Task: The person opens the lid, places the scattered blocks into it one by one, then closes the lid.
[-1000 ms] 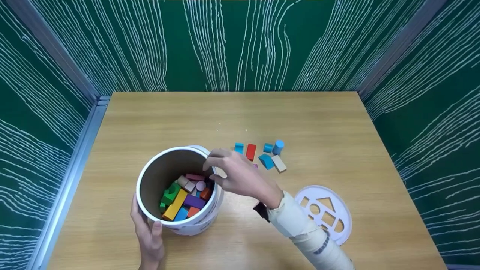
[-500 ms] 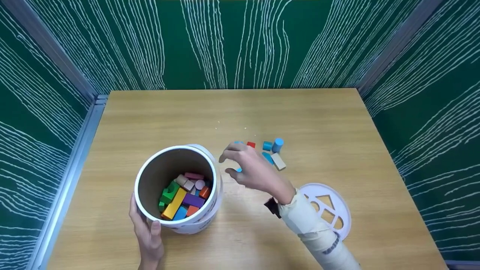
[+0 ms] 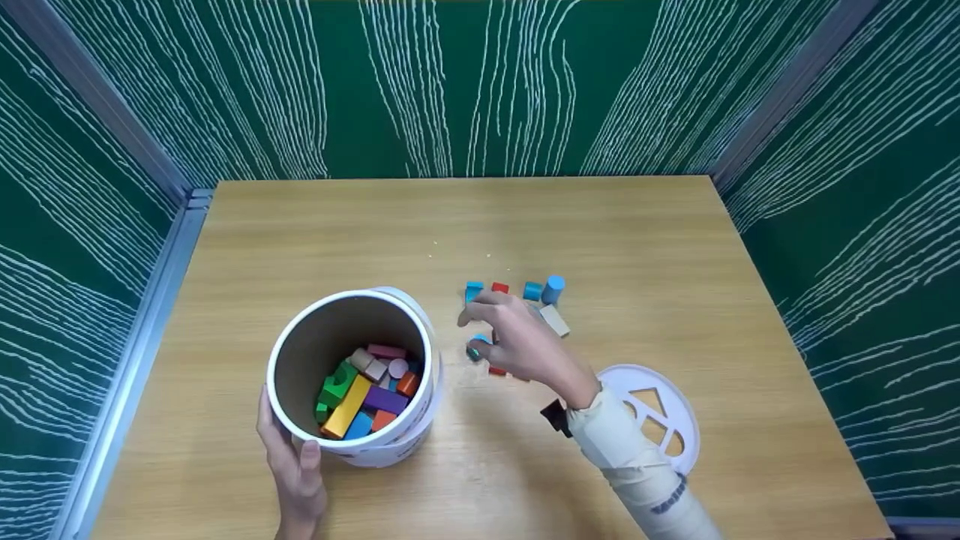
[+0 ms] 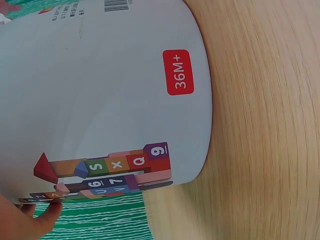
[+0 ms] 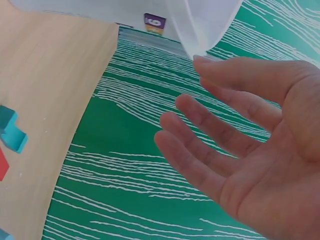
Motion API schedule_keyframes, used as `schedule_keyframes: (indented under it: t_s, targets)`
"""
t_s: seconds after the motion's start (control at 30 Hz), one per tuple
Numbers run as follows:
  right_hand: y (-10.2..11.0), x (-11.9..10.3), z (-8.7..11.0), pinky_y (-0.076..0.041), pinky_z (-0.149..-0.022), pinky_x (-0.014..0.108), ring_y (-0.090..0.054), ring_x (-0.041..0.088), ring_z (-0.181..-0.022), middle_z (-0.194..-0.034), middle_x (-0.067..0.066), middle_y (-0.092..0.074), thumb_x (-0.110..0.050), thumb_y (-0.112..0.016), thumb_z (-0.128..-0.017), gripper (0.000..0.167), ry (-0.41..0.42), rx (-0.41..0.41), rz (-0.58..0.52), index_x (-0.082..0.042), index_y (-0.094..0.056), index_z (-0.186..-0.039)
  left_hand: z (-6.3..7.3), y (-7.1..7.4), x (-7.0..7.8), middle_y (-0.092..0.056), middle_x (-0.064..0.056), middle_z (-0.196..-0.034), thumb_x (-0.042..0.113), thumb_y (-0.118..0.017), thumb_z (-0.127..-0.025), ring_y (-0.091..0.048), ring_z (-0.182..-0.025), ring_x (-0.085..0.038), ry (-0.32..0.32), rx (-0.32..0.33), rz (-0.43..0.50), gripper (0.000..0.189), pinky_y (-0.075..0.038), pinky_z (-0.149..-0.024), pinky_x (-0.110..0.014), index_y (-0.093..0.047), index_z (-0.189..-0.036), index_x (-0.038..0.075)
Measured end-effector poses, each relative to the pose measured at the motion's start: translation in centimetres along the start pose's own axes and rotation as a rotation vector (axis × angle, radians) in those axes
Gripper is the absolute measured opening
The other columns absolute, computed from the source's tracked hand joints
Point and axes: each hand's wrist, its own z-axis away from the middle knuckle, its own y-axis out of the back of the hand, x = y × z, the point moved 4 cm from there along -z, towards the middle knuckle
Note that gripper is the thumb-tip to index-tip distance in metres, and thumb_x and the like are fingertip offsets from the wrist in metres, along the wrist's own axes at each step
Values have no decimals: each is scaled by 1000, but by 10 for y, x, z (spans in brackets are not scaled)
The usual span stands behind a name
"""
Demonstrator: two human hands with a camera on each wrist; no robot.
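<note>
In the head view, a white bucket [image 3: 274, 390] leans toward me with toy blocks of many colours inside, among them a yellow block [image 3: 347, 407] and a green arch block [image 3: 338, 384]. My left hand [image 3: 296, 472] grips its near left side, thumb by the rim. The left wrist view shows the bucket's printed side [image 4: 120, 95] and part of that hand [image 4: 30, 222]. Above the loose blocks hovers my right hand [image 3: 517, 334], fingers spread and loosely bent. Its palm [image 5: 270, 175] holds nothing in the right wrist view. A blue block [image 3: 478, 347] lies by its thumb, partly hidden.
Behind the right hand lie a blue cylinder [image 3: 553, 289], a shorter teal cylinder [image 3: 532, 291], a beige block [image 3: 555, 320] and a teal block [image 3: 473, 288]. A white lid with shaped holes [image 3: 686, 412] rests by the right forearm. Green walls [image 3: 517, 90] surround the table.
My right hand has moved from the bucket's rim rightward over the loose blocks. A blue block now shows near its thumb. The left hand and bucket have barely shifted.
</note>
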Motion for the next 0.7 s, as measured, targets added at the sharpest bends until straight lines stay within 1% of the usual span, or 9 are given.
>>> schedule_keyframes:
  t_s: [0.13,0.23,0.37,0.5,0.63,0.7]
  targets:
    - [-5,7,2,-48,-54,18,-54,11,-60,-97,4,-63,-1,-72,-78,21,-23,-12,-12,-7,-70,-98,1,1,1,-22,-14,-152,10,-45,-87,-26,-134,-28,15,-4,-18,68,-25,-112,-34,-18,-149,4]
    - [-8,12,4,-49,-55,17,-54,11,-62,-100,6,-64,-2,-73,-78,22,-53,-22,-20,-7,-70,-99,1,0,4,-21,-13,-153,13,-45,-87,-25,-135,-27,32,-8,-26,69,-24,-112,-34,-17,-150,6]
    - [-11,19,7,-50,-58,17,-56,15,-72,-107,7,-64,-5,-75,-78,24,-107,-34,-17,-8,-71,-101,0,0,6,-21,-11,-154,15,-46,-88,-24,-136,-27,43,-16,-29,69,-25,-112,-34,-17,-150,8]
    - [-14,27,11,-53,-64,21,-56,18,-82,-108,7,-64,-5,-75,-77,23,-142,-33,-2,-9,-72,-100,0,-1,6,-21,-10,-154,18,-47,-88,-24,-136,-27,58,-18,-33,70,-24,-112,-35,-17,-151,10]
    - [-18,35,15,-56,-68,27,-61,20,-85,-106,9,-64,-1,-73,-76,22,-159,-21,-16,-7,-71,-98,0,-1,6,-21,-9,-154,19,-48,-88,-24,-136,-28,59,-13,-33,70,-23,-113,-36,-17,-151,11]
    - [-19,39,18,-57,-70,28,-63,20,-86,-105,9,-64,-1,-74,-76,23,-170,-18,-19,-7,-71,-99,0,-1,6,-21,-10,-153,18,-47,-88,-24,-136,-29,48,-15,-32,70,-23,-113,-36,-17,-151,10]
